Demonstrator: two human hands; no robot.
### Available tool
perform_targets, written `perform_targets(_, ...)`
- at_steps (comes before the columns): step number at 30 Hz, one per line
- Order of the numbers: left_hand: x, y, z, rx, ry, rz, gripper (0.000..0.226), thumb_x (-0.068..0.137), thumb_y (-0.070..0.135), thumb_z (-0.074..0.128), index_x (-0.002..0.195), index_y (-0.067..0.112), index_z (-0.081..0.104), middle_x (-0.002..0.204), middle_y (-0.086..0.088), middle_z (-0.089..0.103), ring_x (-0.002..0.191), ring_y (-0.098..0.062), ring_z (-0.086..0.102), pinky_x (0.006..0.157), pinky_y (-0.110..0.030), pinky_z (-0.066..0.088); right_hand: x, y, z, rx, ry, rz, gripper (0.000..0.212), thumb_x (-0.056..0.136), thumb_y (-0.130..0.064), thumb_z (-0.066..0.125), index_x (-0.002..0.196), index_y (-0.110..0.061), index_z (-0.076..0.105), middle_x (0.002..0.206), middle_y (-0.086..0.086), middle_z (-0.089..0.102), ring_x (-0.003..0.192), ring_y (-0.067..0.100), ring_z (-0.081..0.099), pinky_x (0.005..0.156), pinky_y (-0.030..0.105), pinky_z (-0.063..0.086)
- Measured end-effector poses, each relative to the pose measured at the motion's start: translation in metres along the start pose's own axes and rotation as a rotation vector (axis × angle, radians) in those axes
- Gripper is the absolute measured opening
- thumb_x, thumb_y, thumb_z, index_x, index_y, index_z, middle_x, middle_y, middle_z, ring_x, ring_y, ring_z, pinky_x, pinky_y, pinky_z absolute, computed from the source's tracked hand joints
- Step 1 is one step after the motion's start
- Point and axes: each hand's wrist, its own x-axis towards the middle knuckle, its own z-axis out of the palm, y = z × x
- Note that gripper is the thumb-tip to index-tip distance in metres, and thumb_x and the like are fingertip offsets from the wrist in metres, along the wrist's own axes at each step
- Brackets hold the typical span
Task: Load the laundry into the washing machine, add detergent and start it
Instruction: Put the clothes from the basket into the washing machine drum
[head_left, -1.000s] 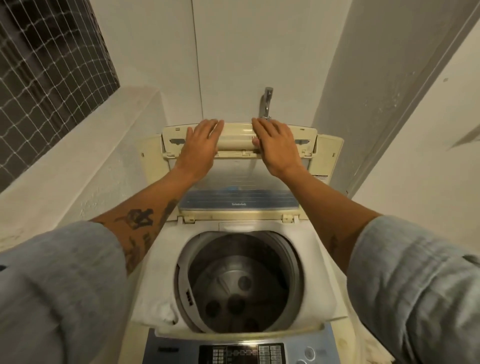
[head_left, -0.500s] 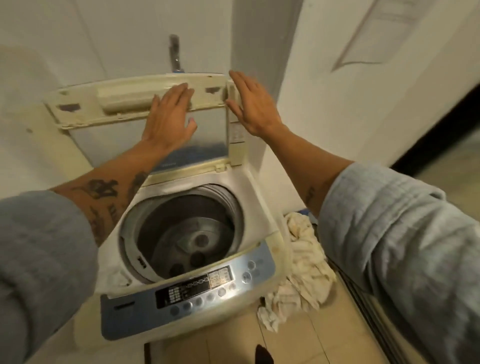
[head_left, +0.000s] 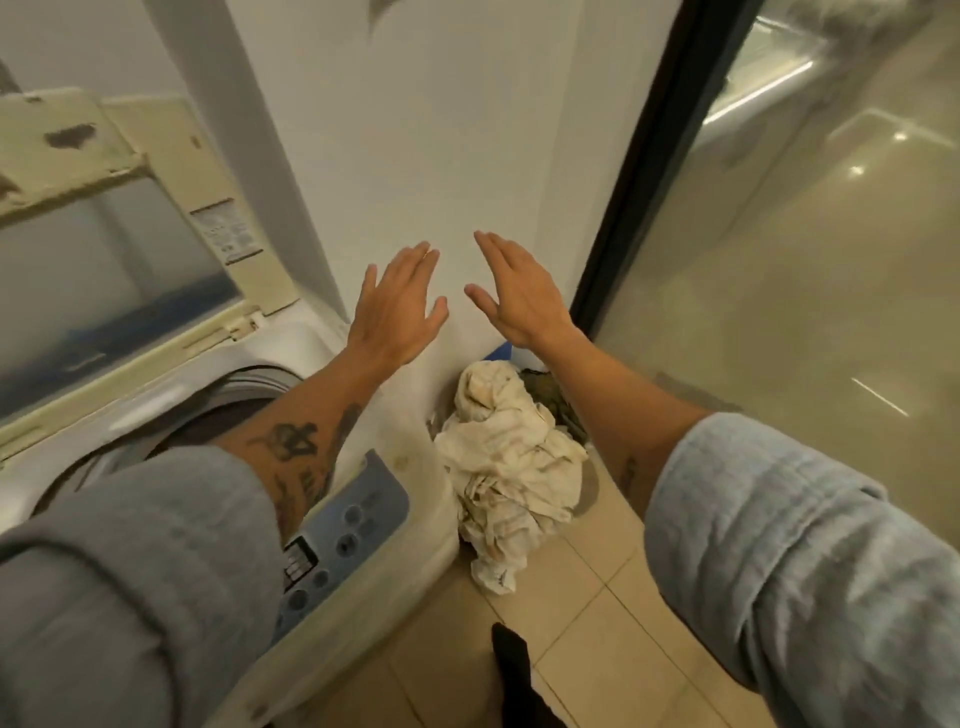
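Observation:
The top-loading washing machine stands at the left with its yellowed lid folded upright. Its drum is mostly hidden behind my left forearm. A blue control panel runs along its front edge. On the floor to the machine's right, a heap of crumpled cream laundry lies in a basket, with a darker patterned piece behind it. My left hand and my right hand hover side by side above the heap, fingers spread, both holding nothing.
A white wall rises behind the hands. A black-framed glass door closes off the right side. Beige floor tiles lie below, with a dark foot or sock near the bottom edge.
Both hands have let go of the raised lid and swung right to above the laundry heap. My view has turned right, away from the drum.

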Motion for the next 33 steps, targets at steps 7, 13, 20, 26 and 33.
perform_targets(7,0.002,0.043,0.119,-0.123,-0.161,-0.097,0.061,0.097,0.037,0.045,0.150,0.012,0.028,0.158,-0.007,0.026,0.146,-0.023,0.023,0.117,-0.052,0.022,-0.051,0.099,0.070,0.115,-0.048,0.164,0.065,0.101,-0.050,0.041,0.155,-0.018,0.023,0.158,0.006,0.031,0.145,0.026,0.031,0.117,0.046,0.030)
perform_targets(13,-0.034,0.063,0.295,-0.281,-0.354,-0.410,0.069,0.092,0.044,0.052,0.147,0.009,0.029,0.151,-0.013,0.035,0.138,-0.032,0.034,0.110,-0.052,0.034,-0.104,0.189,0.207,0.239,-0.287,0.268,0.070,0.099,-0.049,0.047,0.155,-0.016,0.022,0.158,0.008,0.030,0.145,0.027,0.030,0.118,0.044,0.028)
perform_targets(20,-0.046,0.044,0.450,-0.305,-0.527,-0.641,0.112,0.070,0.066,0.069,0.154,0.026,0.006,0.162,-0.008,0.010,0.148,-0.031,0.010,0.113,-0.061,0.024,-0.132,0.268,0.345,0.308,-0.477,0.459,0.085,0.089,-0.075,0.035,0.156,-0.031,0.006,0.164,-0.001,0.012,0.150,0.025,0.014,0.112,0.065,0.024)
perform_targets(26,-0.046,0.019,0.543,-0.221,-0.693,-0.595,0.139,0.043,0.078,0.076,0.144,0.052,-0.016,0.160,-0.002,-0.017,0.148,-0.036,-0.010,0.107,-0.071,0.018,-0.155,0.302,0.434,0.494,-0.537,0.677,0.092,0.084,-0.078,0.044,0.155,-0.039,-0.001,0.165,-0.005,-0.004,0.152,0.030,-0.004,0.113,0.066,0.010)
perform_targets(33,-0.081,0.009,0.610,-0.368,-0.455,-0.638,0.098,0.067,0.058,0.077,0.147,0.025,0.032,0.144,-0.017,0.038,0.131,-0.037,0.039,0.104,-0.052,0.041,-0.183,0.300,0.496,0.648,-0.484,0.840,0.099,0.073,-0.083,0.053,0.153,-0.042,0.011,0.165,0.003,0.003,0.151,0.031,-0.003,0.120,0.054,0.011)
